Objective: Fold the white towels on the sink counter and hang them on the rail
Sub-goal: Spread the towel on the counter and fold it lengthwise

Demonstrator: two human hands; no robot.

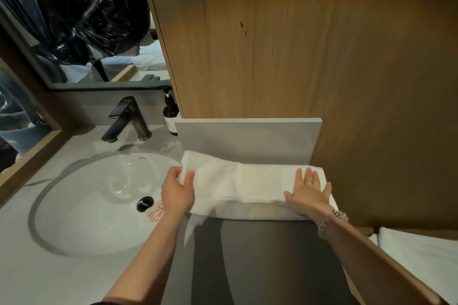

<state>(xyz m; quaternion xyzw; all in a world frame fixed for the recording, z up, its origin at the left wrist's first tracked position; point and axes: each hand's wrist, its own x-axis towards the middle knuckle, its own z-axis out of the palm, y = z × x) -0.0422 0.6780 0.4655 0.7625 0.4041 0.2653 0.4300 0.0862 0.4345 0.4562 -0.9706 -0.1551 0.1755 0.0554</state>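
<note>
Left hand (177, 192) pinches white towel (238, 181) end; right hand (308, 190) spread flat, pressing towel.

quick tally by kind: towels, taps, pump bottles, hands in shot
towels: 2, the towel on the counter and the towel at lower right
taps: 1, the tap
pump bottles: 1, the pump bottle
hands: 2, the left hand and the right hand
total: 6

Nothing legible: the basin mark (142, 157) and bottle label (171, 124) are too small.
</note>
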